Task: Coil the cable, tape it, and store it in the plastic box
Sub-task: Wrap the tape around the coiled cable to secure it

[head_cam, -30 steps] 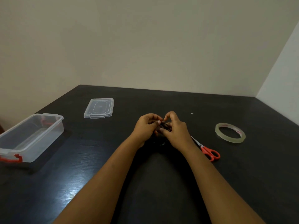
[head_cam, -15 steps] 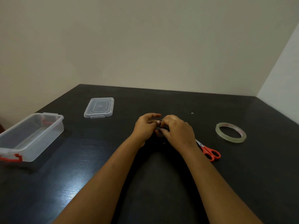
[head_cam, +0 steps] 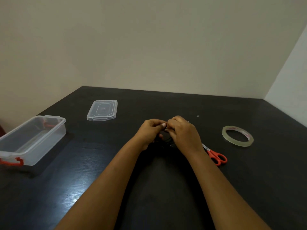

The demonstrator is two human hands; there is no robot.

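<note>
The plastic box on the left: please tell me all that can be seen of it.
The clear rectangular plastic box stands upright and open on the dark table, far left of both hands. Red latch handles sit at its near and far ends. It looks empty. Its clear flat lid lies apart, farther back. Nothing but the table touches it.

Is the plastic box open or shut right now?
Open: the box has no lid on; its lid lies apart on the table.

dim, soft light | pale glare on dark table; wide-angle bend at edges; sharp focus
</note>
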